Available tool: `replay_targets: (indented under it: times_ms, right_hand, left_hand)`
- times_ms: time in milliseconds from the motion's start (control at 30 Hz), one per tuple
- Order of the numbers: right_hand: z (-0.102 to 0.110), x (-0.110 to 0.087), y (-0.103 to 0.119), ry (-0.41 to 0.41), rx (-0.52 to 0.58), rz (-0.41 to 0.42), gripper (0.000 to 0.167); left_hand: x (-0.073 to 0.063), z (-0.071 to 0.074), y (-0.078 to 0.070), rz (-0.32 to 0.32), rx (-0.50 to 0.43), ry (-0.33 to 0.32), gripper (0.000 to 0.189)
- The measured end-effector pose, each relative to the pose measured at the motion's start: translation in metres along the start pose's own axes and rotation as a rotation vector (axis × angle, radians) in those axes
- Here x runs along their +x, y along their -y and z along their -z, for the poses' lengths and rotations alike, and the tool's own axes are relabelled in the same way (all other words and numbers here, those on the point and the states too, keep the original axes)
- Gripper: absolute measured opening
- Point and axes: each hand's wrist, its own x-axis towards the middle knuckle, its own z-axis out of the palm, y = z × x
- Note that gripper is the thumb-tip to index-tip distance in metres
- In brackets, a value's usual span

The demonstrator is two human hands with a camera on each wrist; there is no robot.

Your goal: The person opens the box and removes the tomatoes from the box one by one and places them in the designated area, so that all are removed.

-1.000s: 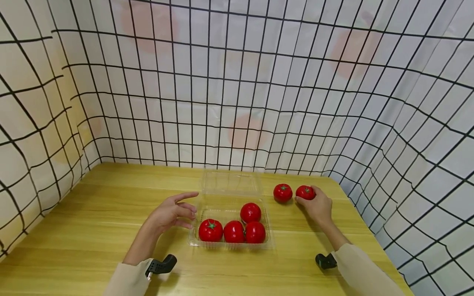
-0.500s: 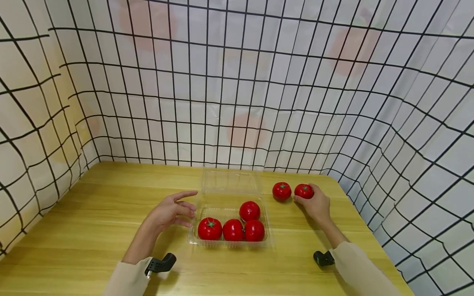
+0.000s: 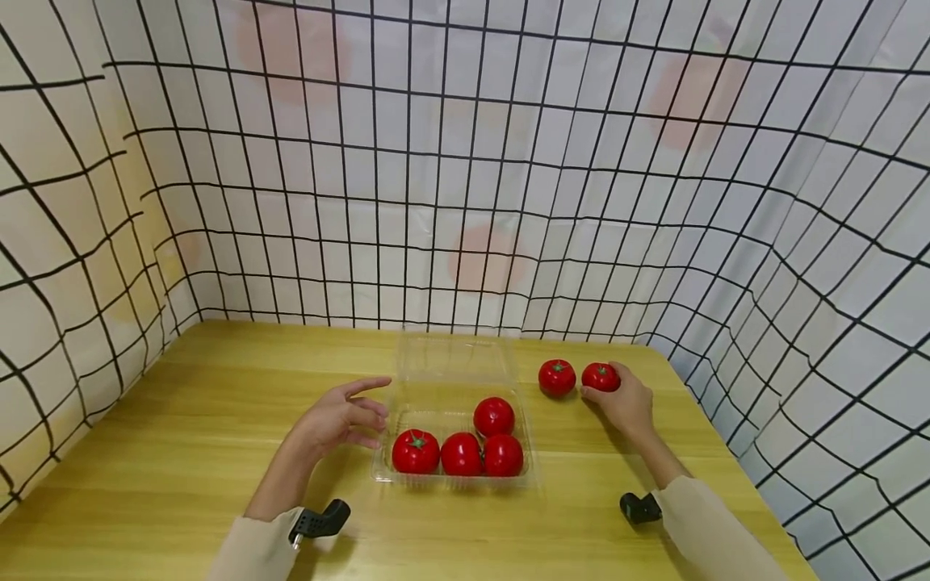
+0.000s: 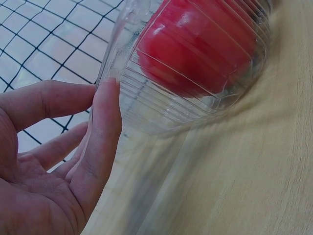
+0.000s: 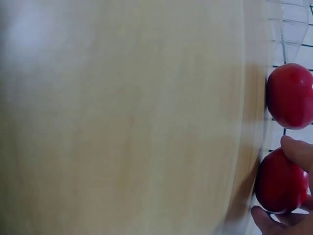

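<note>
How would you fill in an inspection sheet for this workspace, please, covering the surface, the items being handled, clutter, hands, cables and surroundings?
Surface: yellowish table with wood grain.
Items: clear container, its lid open at the far side; four tomatoes inside, three along the front and one behind. To its right, a loose tomato; further right, the held tomato.
Clutter: nothing seen.
Left hand: relaxed and spread at the container's left edge; contact unclear.
Right hand: grips the held tomato.
Wrists: a black device at each cuff.
Cables: nothing seen.
Surroundings: pale walls with black grid lines and faded reddish patches.
</note>
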Motion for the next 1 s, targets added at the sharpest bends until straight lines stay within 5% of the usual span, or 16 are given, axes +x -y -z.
replay_targets:
  times_ms: [1000]
  right_hand:
    - [0.007, 0.003, 0.01, 0.043, -0.084, -0.006, 0.086]
  left_hand:
    - [0.001, -0.001, -0.002, 0.022, -0.004, -0.013, 0.075]
